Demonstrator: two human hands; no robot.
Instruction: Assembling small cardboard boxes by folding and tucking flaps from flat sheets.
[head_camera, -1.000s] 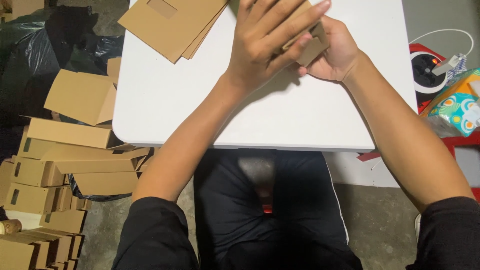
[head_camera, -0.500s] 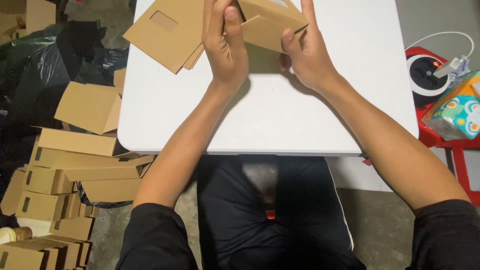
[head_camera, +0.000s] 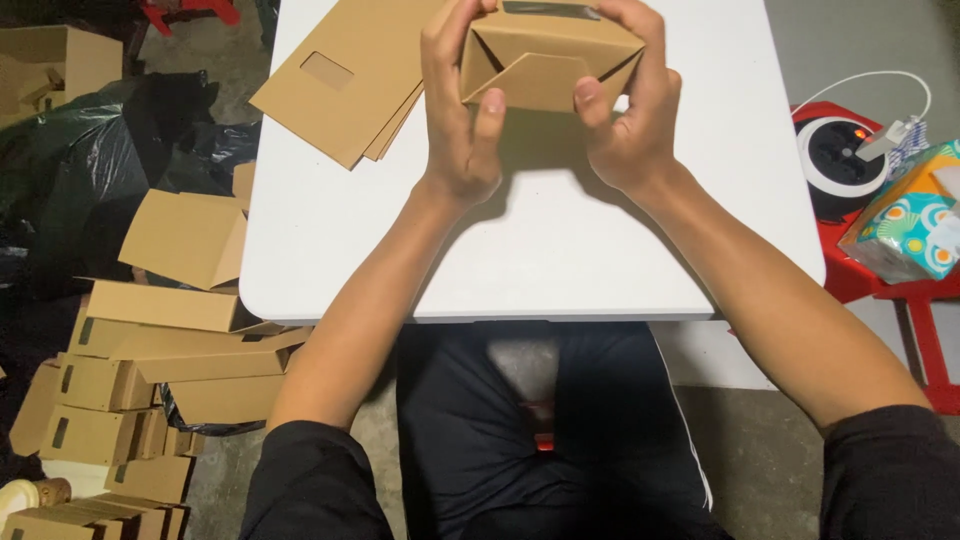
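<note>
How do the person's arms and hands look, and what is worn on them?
Both forearms are bare. The left hand and right hand wear no gloves, and no rings or watch are visible. Black sleeves are pushed up near the elbows.

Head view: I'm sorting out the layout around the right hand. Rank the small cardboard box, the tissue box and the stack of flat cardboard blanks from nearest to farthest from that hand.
1. Small cardboard box: held by the right hand, with the left hand on its other side.
2. Stack of flat cardboard blanks: on the white table, beyond the left hand.
3. Tissue box: off the table, far right, on a red stand.
</note>
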